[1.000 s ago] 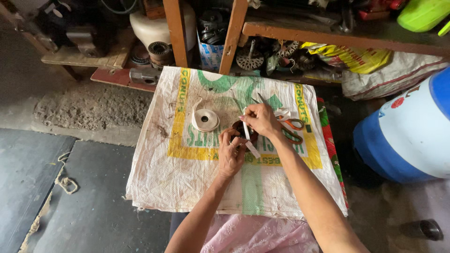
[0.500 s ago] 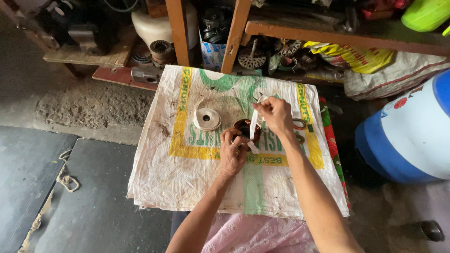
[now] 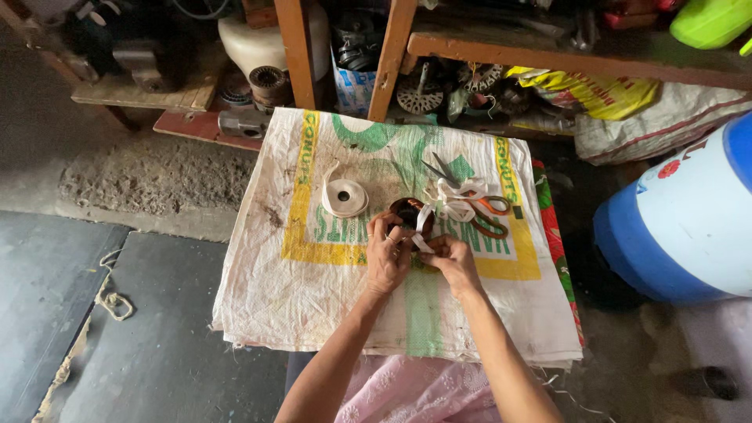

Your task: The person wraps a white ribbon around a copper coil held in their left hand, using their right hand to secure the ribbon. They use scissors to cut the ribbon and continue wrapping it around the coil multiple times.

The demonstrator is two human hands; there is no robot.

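Copper coil [image 3: 409, 213] gripped by both hands [image 3: 423, 254], fingers curled, pinching white tape strip [image 3: 429, 219] over sack [image 3: 313, 298].

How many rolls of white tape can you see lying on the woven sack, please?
1. The single white tape roll lies flat on the printed woven sack, beside the left hand. Loose white tape strips lie over the orange-handled scissors; more rolls could be hidden.

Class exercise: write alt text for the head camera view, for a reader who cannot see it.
Two bare hands, left hand and right hand, wrap white tape around a dark copper coil on a printed sack. A tape roll and orange-handled scissors lie nearby.
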